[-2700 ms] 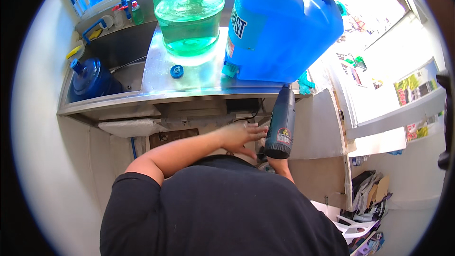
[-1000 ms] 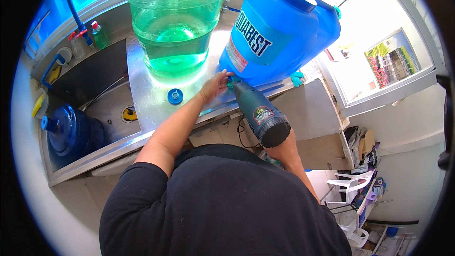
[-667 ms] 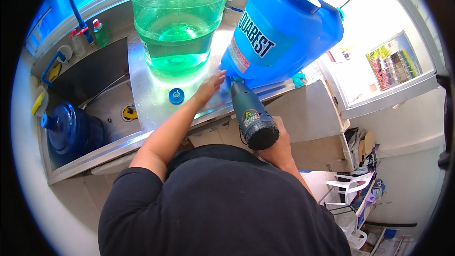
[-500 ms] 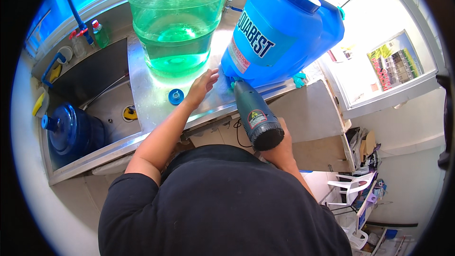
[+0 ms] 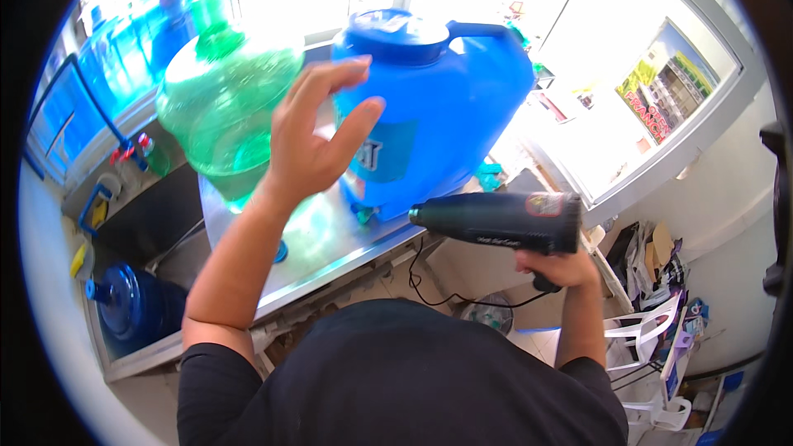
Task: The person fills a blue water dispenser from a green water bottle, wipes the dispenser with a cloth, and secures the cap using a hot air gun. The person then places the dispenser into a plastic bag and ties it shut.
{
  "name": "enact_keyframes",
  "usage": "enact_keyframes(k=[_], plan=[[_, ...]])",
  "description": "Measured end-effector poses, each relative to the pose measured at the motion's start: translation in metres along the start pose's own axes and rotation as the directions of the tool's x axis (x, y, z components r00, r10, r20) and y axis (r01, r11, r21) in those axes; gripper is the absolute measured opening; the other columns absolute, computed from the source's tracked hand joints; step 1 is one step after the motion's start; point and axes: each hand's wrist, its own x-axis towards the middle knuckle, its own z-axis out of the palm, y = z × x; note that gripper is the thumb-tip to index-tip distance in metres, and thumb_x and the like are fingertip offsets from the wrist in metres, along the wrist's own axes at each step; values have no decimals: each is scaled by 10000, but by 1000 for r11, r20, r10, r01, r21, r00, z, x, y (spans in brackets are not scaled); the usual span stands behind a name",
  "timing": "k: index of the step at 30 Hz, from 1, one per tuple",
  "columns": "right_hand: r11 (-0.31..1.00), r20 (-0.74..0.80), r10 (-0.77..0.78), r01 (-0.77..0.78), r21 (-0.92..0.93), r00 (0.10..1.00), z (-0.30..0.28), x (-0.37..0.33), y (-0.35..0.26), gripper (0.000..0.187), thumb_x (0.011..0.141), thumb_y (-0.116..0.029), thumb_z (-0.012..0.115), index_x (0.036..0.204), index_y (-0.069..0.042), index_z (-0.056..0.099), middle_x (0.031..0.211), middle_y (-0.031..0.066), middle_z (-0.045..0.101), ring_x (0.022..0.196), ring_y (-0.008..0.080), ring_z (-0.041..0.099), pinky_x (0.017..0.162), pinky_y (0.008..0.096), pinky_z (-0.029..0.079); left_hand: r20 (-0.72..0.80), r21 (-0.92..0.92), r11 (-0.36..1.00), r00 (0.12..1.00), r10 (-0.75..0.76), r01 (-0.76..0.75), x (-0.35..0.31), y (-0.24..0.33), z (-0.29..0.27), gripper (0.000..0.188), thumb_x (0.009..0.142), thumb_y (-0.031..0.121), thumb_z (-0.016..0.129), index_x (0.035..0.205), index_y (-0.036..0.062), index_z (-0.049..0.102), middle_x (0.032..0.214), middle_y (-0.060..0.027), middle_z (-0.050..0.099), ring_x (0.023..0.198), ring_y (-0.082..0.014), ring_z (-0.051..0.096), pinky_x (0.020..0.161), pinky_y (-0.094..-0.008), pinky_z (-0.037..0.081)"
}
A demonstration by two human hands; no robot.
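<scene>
Heat gun point(image 5: 500, 221) centre-right, clenched in right hand point(image 5: 552, 268), nozzle near tap point(image 5: 362, 215) of blue jug point(image 5: 429, 107). Left hand point(image 5: 318, 136) raised, released, empty. Judgement: steady nozzle, keep fingers off hot airflow.

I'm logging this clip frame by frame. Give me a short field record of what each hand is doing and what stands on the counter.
Left hand: raised, fingers spread, holding nothing
Right hand: grips black heat gun, nozzle toward blue container
Counter: steel, bears blue container and green bottle
Sink side: blue bottle lying below left
</scene>
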Motion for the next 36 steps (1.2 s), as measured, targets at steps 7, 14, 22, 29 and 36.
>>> enact_keyframes(k=[7,14,22,29,36], plan=[[916,-182,-309,344,206,933,-141,-8,4,383,867,-144,709,1186,26,580,962,158,661,728,271,678,629,395,568,488,489,864,858,-160,-117,167,15,139,798,793,505,714,1365,-13,511,1321,-225,576,1243,-351,544,1036,-441,432],[833,-323,-433,510,213,842,-211,-2,27,555,853,-317,747,1232,33,542,947,173,646,679,294,676,590,392,558,679,561,740,304,-668,372,223,-26,229,732,723,522,765,1222,-1,650,1174,-188,655,1022,-291,649,872,-379,507],[875,-451,-442,484,-25,775,-240,16,-7,428,893,-285,709,1150,37,592,906,133,664,679,218,684,605,342,567,668,538,761,369,-647,361,218,-55,237,641,774,463,733,1236,30,635,1141,-157,666,1063,-256,631,935,-342,476],[918,-493,-395,346,-191,775,-262,72,-82,492,864,-443,722,1088,-13,643,827,98,688,672,195,699,591,296,555,683,579,798,435,-586,166,216,-51,235,586,816,491,674,1214,61,657,1123,-143,679,1061,-248,630,957,-332,454],[870,-295,-455,348,-350,840,-288,114,-117,560,836,-522,720,1020,2,653,782,102,686,614,156,687,520,253,562,681,560,794,415,-603,236,211,-50,235,538,857,457,617,1229,71,659,1132,-130,682,1059,-236,627,967,-331,451]])
